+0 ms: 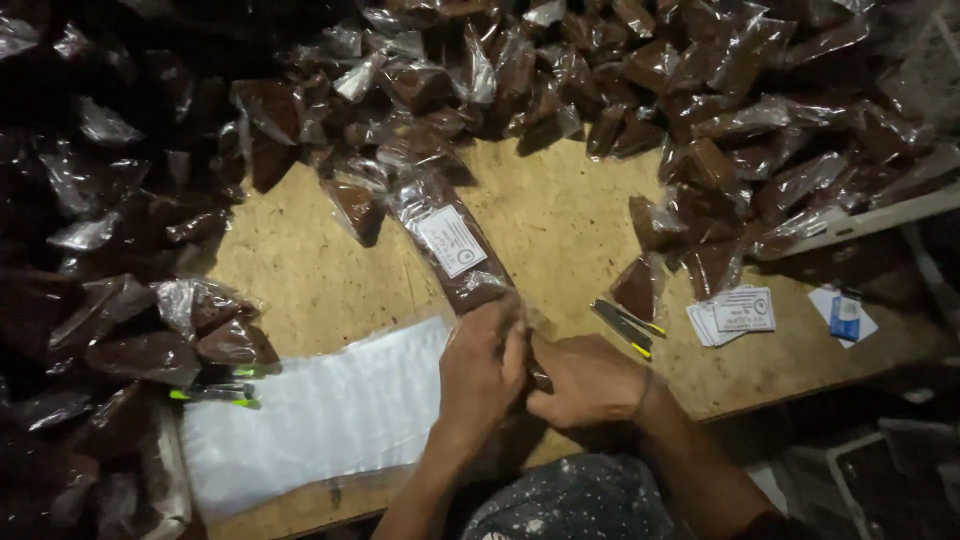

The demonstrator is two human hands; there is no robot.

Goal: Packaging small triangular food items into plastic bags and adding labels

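A long clear plastic bag (452,245) filled with dark brown blocks lies on the wooden board (560,220), with a white paper label inside it. My left hand (482,368) grips the bag's near open end. My right hand (587,380) pinches the same end from the right. Both hands meet at the bag's mouth near the board's front edge.
Several filled clear bags of brown blocks are heaped along the left (120,250), back (500,80) and right (770,150). A stack of empty clear bags (320,410) lies front left. White labels (732,312), dark strips (625,325) and a blue-white card (845,315) lie to the right.
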